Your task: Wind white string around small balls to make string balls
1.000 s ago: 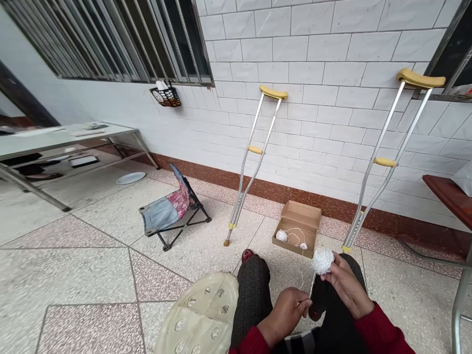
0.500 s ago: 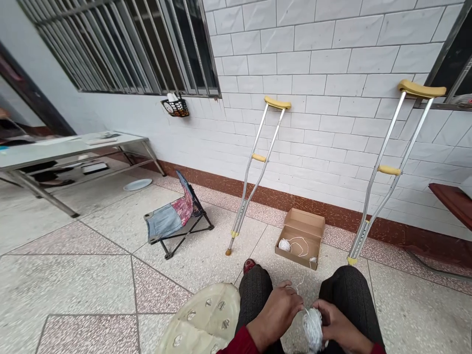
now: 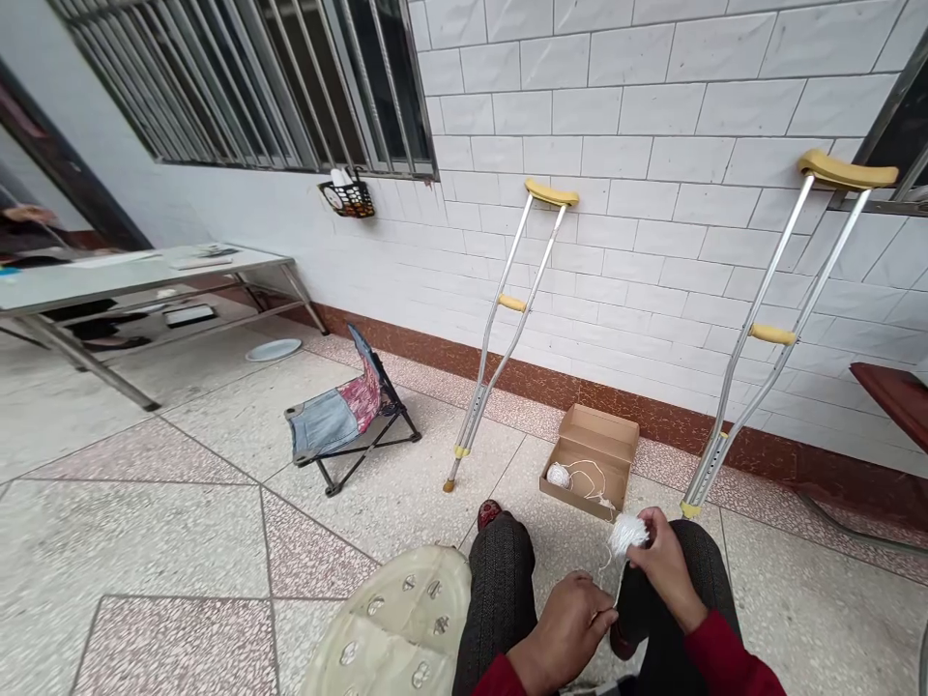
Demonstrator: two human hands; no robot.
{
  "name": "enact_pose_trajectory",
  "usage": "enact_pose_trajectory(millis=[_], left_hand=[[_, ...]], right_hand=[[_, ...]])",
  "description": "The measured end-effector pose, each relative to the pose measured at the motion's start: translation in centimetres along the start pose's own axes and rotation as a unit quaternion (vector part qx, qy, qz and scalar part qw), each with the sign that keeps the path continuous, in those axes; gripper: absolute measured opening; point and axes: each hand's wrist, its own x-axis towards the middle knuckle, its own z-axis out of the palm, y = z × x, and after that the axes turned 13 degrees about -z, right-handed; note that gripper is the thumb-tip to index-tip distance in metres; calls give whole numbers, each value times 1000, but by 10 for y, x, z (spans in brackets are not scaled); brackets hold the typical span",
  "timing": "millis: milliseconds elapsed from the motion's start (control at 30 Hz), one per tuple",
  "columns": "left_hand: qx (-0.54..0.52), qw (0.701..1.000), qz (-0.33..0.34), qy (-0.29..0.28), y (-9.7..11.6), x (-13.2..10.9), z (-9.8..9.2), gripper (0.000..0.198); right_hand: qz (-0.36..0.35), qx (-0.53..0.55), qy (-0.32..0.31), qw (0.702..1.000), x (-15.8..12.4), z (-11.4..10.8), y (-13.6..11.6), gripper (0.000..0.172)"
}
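Over my right knee, my right hand grips a ball of white yarn by its right side. Lower and to the left, between my knees, my left hand is closed with thumb and forefinger pinched on the yarn strand, which runs up to the ball. A loose bit of strand hangs beside the ball's lower left. On the floor ahead stands an open cardboard box, its lid tipped back towards the wall. Inside it lie a smaller white yarn ball and a loose looping strand.
Two crutches lean on the tiled wall, a left crutch and a right crutch. A low folding chair stands left of them. A round beige cover is beside my left leg. A long table stands far left, a plate-like disc near it.
My right hand has raised the yarn ball up and forward. My left hand has moved lower, and the strand between them is longer. The view has shifted slightly.
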Motion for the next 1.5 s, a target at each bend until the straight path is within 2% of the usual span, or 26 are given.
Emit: enact_pose_trajectory(millis=[100, 167, 233, 300, 400, 500, 633, 800, 900, 1033, 1133, 1200, 1267, 1333, 1433, 1500], left_hand=[[61, 998, 26, 24, -2, -3, -11, 23], [90, 994, 53, 30, -6, -5, -17, 23], [106, 991, 81, 33, -11, -7, -21, 25], [105, 989, 100, 40, -14, -6, -25, 26], [75, 991, 101, 47, -18, -2, -32, 32], [32, 996, 69, 51, -19, 4, -35, 36], [-20, 999, 19, 34, -13, 6, -23, 39], [-57, 998, -10, 9, -1, 0, 1, 36], [-48, 999, -17, 4, -1, -5, 11, 35], [-5, 1000, -7, 6, -7, -14, 16, 31], [38, 999, 28, 27, -7, -19, 5, 25], [64, 995, 49, 57, -4, -18, -10, 20], [88, 990, 63, 86, -2, -14, -27, 18], [109, 986, 79, 94, -2, -9, -41, 21], [119, 984, 115, 68, -5, -3, -52, 24], [107, 985, 127, 49, -8, 0, -53, 25]], right_hand=[[10, -50, -97, 994, -26, 10, 29, 34], [56, -24, -178, 982, -48, 13, 31, 34], [97, 35, -248, 963, -64, 14, 17, 35], [118, 105, -280, 947, -72, 13, -10, 38], [155, 190, -269, 931, -72, 5, -53, 52], [181, 240, -231, 925, -67, -3, -79, 63], [148, 230, -157, 949, -59, -9, -88, 67], [144, 210, -139, 957, -43, -9, -93, 53], [86, 160, -107, 978, -28, -7, -84, 47], [9, 46, -73, 996, -6, -5, -51, 42], [-37, -82, -68, 994, -3, -2, -21, 39], [-49, -132, -90, 986, -14, 2, -5, 39], [-16, -115, -136, 984, -32, 8, 2, 41], [55, -38, -197, 978, -53, 15, -1, 44], [166, 103, -258, 946, -72, 20, -22, 54], [210, 167, -260, 928, -74, 17, -40, 61]])
